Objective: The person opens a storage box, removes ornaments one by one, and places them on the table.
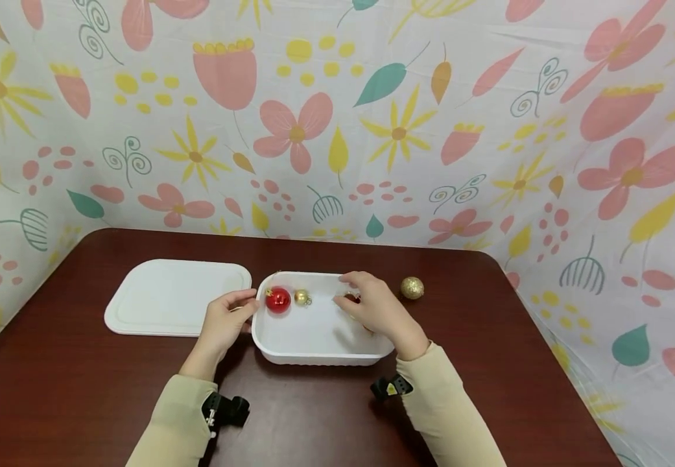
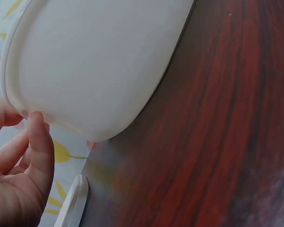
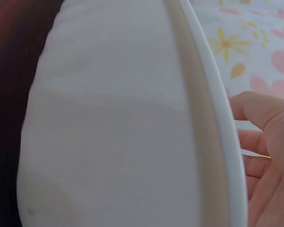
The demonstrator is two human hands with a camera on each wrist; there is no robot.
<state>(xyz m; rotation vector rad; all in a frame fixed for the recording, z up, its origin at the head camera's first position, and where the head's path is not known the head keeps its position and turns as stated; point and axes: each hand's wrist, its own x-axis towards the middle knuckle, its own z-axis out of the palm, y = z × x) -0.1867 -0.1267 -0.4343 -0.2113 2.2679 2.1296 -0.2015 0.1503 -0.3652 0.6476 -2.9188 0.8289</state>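
Note:
A shallow white plastic box (image 1: 314,353) stands on the table, holding a shiny red bauble (image 1: 277,299) and a small gold bauble (image 1: 301,298) near its left end. At that end my left hand (image 1: 225,324) grips the rim between thumb (image 2: 40,142) and fingers. My right hand (image 1: 377,308) reaches over the right end into the box, thumb and forefinger spread apart around a small brownish ornament (image 1: 353,297), mostly hidden by the hand. In the right wrist view, the box wall (image 3: 113,118) hides the fingertips.
A white lid (image 1: 174,295) lies flat left of the box. One glittery gold ball (image 1: 412,288) sits on the dark wooden table (image 1: 308,415), to the right beyond my right hand. Behind the table hangs a flower-patterned cloth (image 1: 325,130).

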